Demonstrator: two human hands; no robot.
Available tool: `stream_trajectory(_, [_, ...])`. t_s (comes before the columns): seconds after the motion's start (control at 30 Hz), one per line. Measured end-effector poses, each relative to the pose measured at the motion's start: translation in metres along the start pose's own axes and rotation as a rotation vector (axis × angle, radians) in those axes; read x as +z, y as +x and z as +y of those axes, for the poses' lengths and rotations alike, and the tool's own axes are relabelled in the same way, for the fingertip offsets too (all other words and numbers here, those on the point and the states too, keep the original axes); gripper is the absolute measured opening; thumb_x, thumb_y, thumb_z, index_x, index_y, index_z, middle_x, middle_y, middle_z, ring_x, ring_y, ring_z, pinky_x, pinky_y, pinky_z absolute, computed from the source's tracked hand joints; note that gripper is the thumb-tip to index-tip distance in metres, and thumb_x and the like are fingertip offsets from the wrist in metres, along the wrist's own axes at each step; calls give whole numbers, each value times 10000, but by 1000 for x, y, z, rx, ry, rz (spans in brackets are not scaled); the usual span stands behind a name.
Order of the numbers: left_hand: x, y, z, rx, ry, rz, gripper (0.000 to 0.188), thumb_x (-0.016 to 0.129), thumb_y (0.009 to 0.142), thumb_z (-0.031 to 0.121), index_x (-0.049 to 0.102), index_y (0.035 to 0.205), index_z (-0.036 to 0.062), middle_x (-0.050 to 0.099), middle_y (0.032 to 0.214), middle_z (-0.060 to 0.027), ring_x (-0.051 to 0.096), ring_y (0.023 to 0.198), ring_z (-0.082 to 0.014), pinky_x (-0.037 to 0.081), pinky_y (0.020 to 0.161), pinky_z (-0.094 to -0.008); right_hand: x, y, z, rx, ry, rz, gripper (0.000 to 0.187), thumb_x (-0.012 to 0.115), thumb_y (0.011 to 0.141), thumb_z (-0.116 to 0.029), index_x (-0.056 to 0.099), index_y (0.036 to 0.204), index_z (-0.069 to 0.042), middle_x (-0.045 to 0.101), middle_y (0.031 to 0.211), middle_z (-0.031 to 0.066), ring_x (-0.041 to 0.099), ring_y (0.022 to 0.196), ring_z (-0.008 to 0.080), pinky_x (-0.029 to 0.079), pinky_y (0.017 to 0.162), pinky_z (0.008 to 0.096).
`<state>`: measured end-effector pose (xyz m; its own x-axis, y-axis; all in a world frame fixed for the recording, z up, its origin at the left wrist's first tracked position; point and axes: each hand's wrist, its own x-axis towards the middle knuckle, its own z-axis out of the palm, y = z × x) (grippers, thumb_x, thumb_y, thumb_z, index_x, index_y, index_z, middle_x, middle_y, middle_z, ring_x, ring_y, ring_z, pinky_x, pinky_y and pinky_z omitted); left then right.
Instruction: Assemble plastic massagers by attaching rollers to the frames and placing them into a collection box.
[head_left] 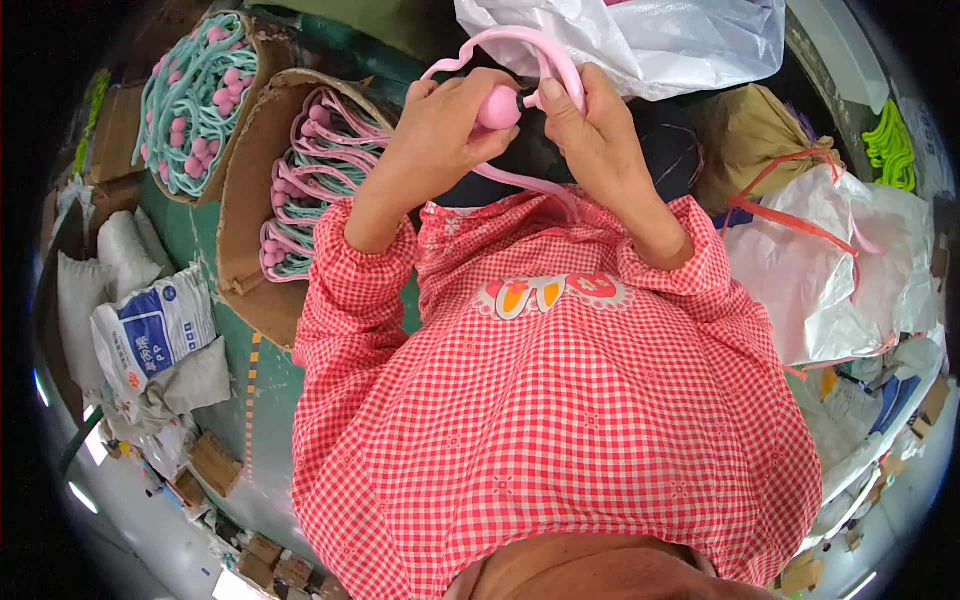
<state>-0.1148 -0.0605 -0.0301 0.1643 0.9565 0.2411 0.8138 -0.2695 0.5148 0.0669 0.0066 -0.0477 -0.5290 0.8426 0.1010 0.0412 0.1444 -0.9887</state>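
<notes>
My left hand (447,130) is closed around a smooth pink ball (499,108). In my right hand (597,135), thumb and fingers pinch the end of a soft pink tube (563,66). A small black piece (523,101) sits between the ball and the tube end, where both hands meet. The tube arches above my hands, and another length of it hangs down across my lap. How the black piece is fixed inside the ball is hidden.
To the left stand two cardboard boxes: one holds pink cords with balls (318,128), the other teal cords with pink balls (190,110). A white sack (660,45) lies ahead. White bags with red ties (810,260) and a brown sack (755,140) are at right.
</notes>
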Motion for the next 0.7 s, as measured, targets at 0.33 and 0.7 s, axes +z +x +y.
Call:
stream_trajectory(0.33, [8,13,-25,-197,-510,-233,394,749,719,228,590,999,0,642,868,-132,625,784,-235,497,708,-332,14,5,-5,228,202,-133,405,521,977,-422,542,991,-18,476,657,-25,410,539,41,308,463,198])
stream_trajectory(0.7, [12,19,-26,-27,435,318,242,715,644,237,642,825,93,665,708,-92,657,744,-289,408,771,-434,54,34,11,318,252,104,353,456,994,-396,567,984,-61,505,735,-11,459,586,81,363,449,218])
